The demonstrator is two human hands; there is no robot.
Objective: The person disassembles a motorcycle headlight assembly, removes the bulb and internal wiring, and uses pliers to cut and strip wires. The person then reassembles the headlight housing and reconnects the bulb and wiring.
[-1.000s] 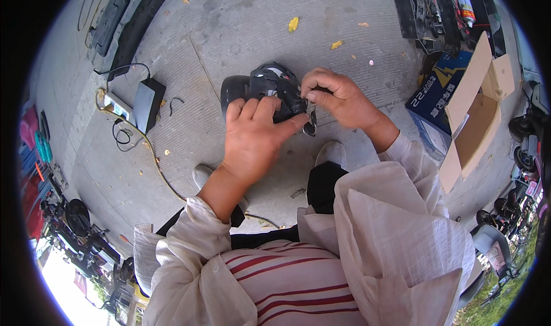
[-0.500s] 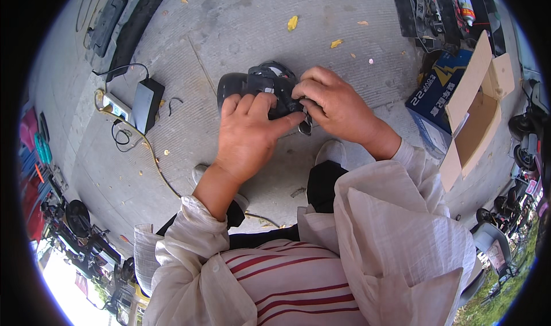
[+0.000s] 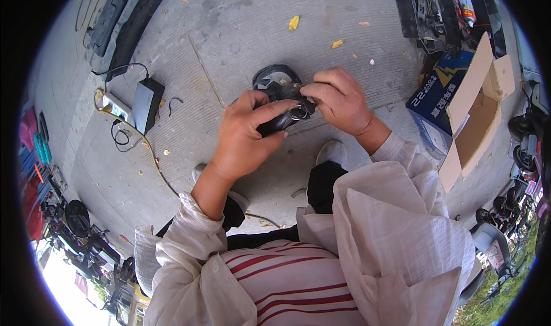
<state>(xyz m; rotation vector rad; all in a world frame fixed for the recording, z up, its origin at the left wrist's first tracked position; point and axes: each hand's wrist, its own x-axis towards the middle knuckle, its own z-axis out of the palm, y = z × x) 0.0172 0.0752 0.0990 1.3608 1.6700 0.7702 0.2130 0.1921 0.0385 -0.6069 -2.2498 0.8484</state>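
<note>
In the head view, a black thing is just above the middle of the frame, up off the ground. It has a round, see-through-looking top end. The left hand is wrapped around its lower left side and grips it, with the thumb below. The right hand is on the other side. Its thumb and finger are pinched together on the right end of the black thing. A little ring is at that end, between the two hands. Some of the black thing is hidden by the fingers, so I cannot tell its whole shape.

At the left of the frame, a black block lies right beside a white power strip. A yellow cord bends down from there. In the upper left is a long dark panel.

At the right, a blue box lies with its brown flaps open. In the upper right is a spray can. A yellow leaf lies near the top middle.
</note>
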